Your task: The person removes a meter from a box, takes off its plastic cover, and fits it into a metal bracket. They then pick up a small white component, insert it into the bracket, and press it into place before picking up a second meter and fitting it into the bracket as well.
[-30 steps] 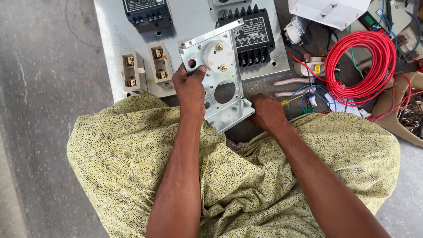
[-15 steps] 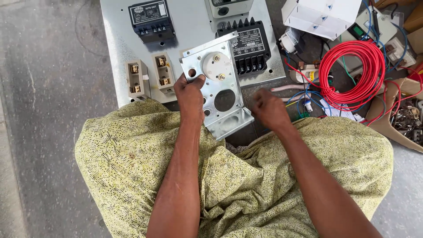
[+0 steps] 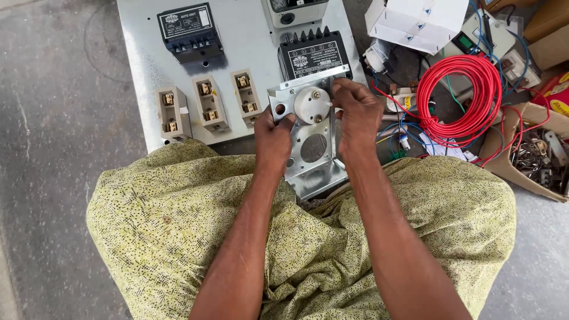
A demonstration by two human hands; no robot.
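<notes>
Concrete floor [image 3: 47, 148] underneath, grey panel [image 3: 249, 53] lying flat ahead of lap. Metal bracket [image 3: 308, 145] held upright over lap edge, round white meter back [image 3: 311, 105] seated in upper hole. Left hand [image 3: 274, 137] closed on bracket's left edge; right hand [image 3: 355, 115] fingertips pinched at meter's small stud. Step looks like fastening meter to bracket; next move likely needs fine turning, bracket kept steady. Fuse holders [image 3: 207, 104], black units [image 3: 191, 32], red wire coil [image 3: 459, 95] around.

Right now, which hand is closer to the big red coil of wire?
The right hand. It sits at the metal bracket's upper right edge, just left of the red wire coil. The left hand grips the bracket's far side, farther away.
</notes>
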